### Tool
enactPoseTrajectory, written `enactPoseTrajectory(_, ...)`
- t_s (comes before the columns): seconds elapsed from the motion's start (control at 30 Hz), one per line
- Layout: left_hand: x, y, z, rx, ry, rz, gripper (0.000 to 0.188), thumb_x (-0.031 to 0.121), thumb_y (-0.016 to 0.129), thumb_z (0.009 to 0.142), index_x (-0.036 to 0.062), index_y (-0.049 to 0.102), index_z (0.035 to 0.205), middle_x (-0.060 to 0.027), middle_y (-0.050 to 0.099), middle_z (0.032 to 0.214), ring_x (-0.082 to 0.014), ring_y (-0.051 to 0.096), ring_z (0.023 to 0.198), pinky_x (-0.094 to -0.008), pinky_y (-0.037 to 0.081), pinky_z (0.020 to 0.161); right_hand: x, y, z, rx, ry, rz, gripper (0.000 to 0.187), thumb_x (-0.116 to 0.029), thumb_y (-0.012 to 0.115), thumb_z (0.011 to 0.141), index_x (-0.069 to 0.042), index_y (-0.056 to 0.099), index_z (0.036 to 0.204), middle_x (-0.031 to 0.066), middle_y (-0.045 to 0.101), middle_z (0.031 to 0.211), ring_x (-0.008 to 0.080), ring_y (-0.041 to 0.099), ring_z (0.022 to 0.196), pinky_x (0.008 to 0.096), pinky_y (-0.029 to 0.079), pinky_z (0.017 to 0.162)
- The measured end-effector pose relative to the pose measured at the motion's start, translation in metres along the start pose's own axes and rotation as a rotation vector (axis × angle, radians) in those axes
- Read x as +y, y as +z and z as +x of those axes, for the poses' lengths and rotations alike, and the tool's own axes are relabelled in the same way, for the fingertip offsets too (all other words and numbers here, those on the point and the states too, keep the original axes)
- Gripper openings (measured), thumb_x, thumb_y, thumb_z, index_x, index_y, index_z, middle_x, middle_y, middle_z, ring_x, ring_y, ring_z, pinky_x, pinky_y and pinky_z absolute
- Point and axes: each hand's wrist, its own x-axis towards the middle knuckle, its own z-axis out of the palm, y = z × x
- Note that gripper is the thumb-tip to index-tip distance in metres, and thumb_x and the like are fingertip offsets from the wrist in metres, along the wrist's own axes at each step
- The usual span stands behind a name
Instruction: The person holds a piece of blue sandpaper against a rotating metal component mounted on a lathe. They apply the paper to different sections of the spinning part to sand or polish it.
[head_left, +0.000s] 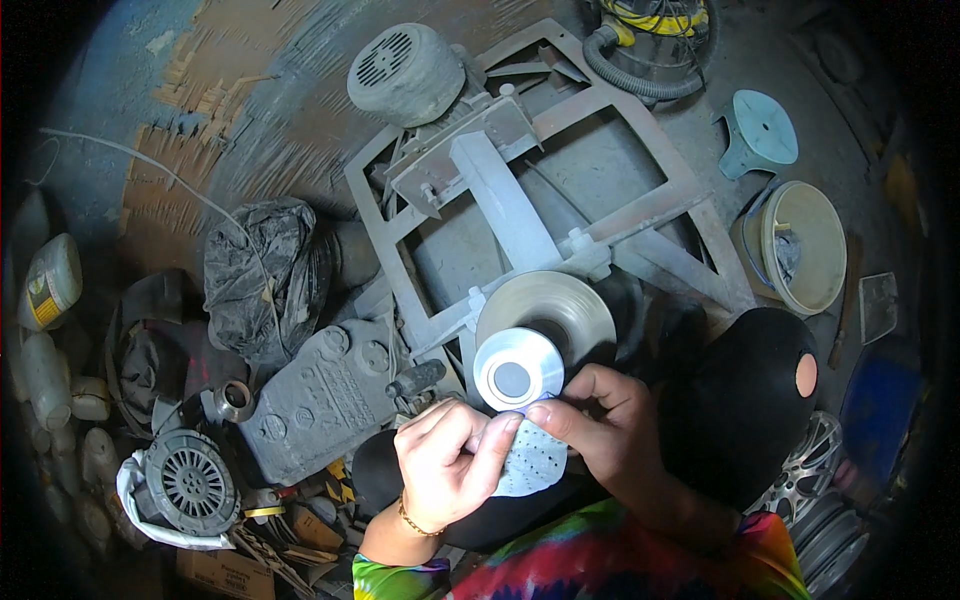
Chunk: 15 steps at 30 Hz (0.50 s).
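The left hand [447, 460] and right hand [612, 430] angle inward, pinching a dotted pale pad [532, 464].

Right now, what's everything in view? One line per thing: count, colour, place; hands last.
dotted sheet: one, pale, in the hands
disc: one, silver, just above the hands
large wheel: one, grey-beige, behind the disc
metal frame: one, grey, upper centre
motor: one, grey, top centre
vacuum: one, black and yellow, top right
stool: one, pale blue, upper right
bucket: one, cream, right
plastic bag: one, black, left of centre
slotted round cover: one, grey, lower left
bottles: several, whitish, far left
spoked wheel: one, silver, lower right
left hand: one, bare, braceleted, lower centre
right hand: one, bare, beside it
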Motion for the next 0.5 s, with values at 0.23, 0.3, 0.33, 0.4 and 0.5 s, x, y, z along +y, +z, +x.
enactPoseTrajectory(0.23,-0.0014,0.0013,-0.0008,0.001,0.007,-0.008,0.031,0.003,0.08,0.077,0.0045,0.053,0.062,-0.0056,0.051,0.055,-0.0194,0.048,0.044,-0.0307,0.037,0.045,0.006,0.0013,0.0009,0.014,-0.049,0.063,0.025,-0.014,0.078,0.085,-0.003,0.061,0.071,-0.0021,0.058,0.061,0.0013,0.048,0.059,0.0222,0.036,0.052)
enactPoseTrajectory(0.3,-0.0005,0.001,-0.0005,-0.001,0.001,0.0,0.031,0.004,0.08,0.077,0.0045,0.053,0.062,-0.0057,0.051,0.054,-0.0196,0.048,0.044,-0.031,0.037,0.045,0.0041,0.0012,0.0007,0.01,-0.037,0.067,0.025,-0.014,0.078,0.085,-0.003,0.061,0.072,-0.002,0.058,0.061,0.0013,0.048,0.059,0.0223,0.036,0.052)
enactPoseTrajectory(0.33,-0.0007,0.0011,-0.0005,0.0,0.001,0.0,0.031,0.004,0.08,0.077,0.0045,0.053,0.062,-0.0057,0.051,0.054,-0.0196,0.048,0.044,-0.031,0.037,0.045,0.0032,0.0012,0.0005,0.007,-0.025,0.071,0.024,-0.014,0.078,0.086,-0.003,0.061,0.072,-0.002,0.058,0.061,0.0013,0.048,0.059,0.0223,0.036,0.052)
enactPoseTrajectory(0.4,-0.0021,0.0017,-0.0009,0.0,0.008,-0.011,0.031,0.004,0.08,0.078,0.0044,0.053,0.063,-0.0058,0.05,0.055,-0.0197,0.048,0.044,-0.0311,0.037,0.045,0.0042,0.0006,0.0,0.009,-0.02,0.073,0.025,-0.013,0.078,0.086,-0.003,0.061,0.072,-0.002,0.058,0.062,0.0014,0.048,0.059,0.0223,0.036,0.052)
enactPoseTrajectory(0.5,-0.0036,0.0021,-0.0018,0.0,0.013,-0.015,0.031,0.004,0.08,0.078,0.0044,0.052,0.063,-0.0059,0.05,0.055,-0.0198,0.048,0.044,-0.0311,0.037,0.045,0.0036,0.0005,-0.0008,0.01,0.005,0.084,0.025,-0.013,0.079,0.086,-0.003,0.061,0.071,-0.0021,0.058,0.062,0.0015,0.048,0.059,0.0223,0.036,0.052)
